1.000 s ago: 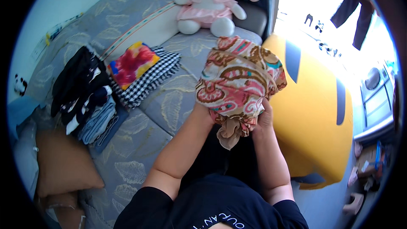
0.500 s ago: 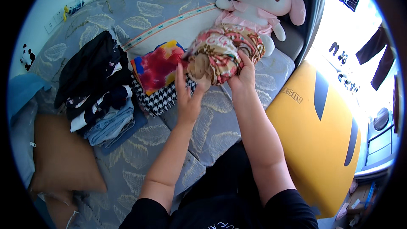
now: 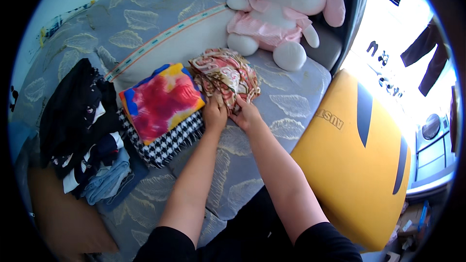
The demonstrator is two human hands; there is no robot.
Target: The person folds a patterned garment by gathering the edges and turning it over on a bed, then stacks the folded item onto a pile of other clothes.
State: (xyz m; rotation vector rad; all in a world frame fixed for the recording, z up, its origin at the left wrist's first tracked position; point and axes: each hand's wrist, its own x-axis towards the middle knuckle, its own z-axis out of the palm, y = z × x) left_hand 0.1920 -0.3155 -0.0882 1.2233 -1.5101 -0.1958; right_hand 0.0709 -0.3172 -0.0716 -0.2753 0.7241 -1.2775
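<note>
A bunched patterned scarf (image 3: 228,70) in red, tan and white lies on the grey leaf-print sofa cover (image 3: 291,104). My left hand (image 3: 215,112) grips its near edge, with the fingertips tucked into the cloth. Close beside it, my right hand (image 3: 246,115) pinches the same edge near its right corner. Just left of the scarf is a folded bright cloth (image 3: 162,99) in red, yellow and blue. It rests on a folded black-and-white houndstooth cloth (image 3: 170,146) with a fringe.
Dark clothes (image 3: 73,111) are heaped at the left, over folded jeans (image 3: 109,179). A brown cushion (image 3: 63,208) lies nearer. A pink-and-white plush toy (image 3: 272,24) sits at the back. On the right stands a large yellow board (image 3: 354,165) with dark stripes.
The scarf has come down from mid-air onto the sofa, right of the bright cloth. Both my hands have moved to its near edge. The view has shifted a little.
</note>
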